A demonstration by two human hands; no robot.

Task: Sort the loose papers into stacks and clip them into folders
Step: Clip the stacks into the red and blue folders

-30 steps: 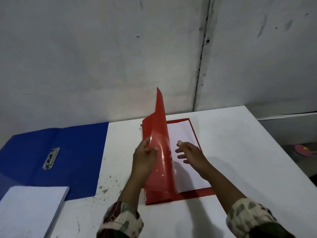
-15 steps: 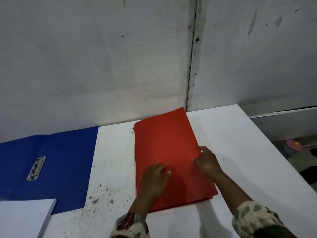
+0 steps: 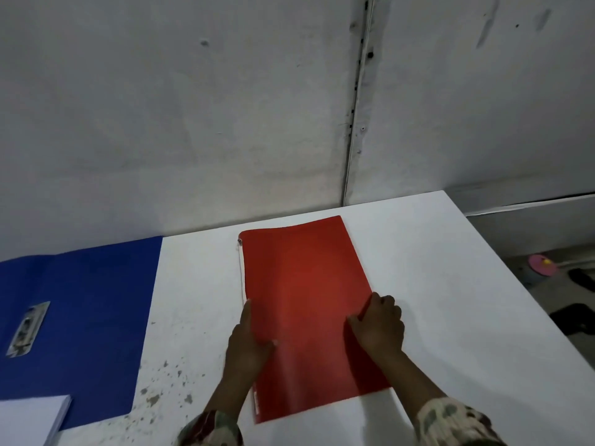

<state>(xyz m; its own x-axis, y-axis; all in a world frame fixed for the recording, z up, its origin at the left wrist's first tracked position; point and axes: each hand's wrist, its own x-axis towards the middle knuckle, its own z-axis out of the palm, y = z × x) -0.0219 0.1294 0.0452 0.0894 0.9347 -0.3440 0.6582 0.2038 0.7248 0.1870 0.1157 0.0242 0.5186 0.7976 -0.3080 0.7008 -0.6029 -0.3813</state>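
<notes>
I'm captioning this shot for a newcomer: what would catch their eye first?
The closed red plastic folder lies mid-table, with the left hand at its spine edge and the right hand gripping its opposite edge. At far left lies an open blue folder with a metal clip.

I'm looking down at a white table whose top is speckled with dark spots near its front left, pushed up against a grey, scuffed wall that fills the upper half of my view. A vertical seam dotted with small dark holes runs down the wall to the table's back edge, and the light is dim and even. Off the table's right side I can see a patch of grey floor with a small pink object and some dark shapes I can't identify.
</notes>
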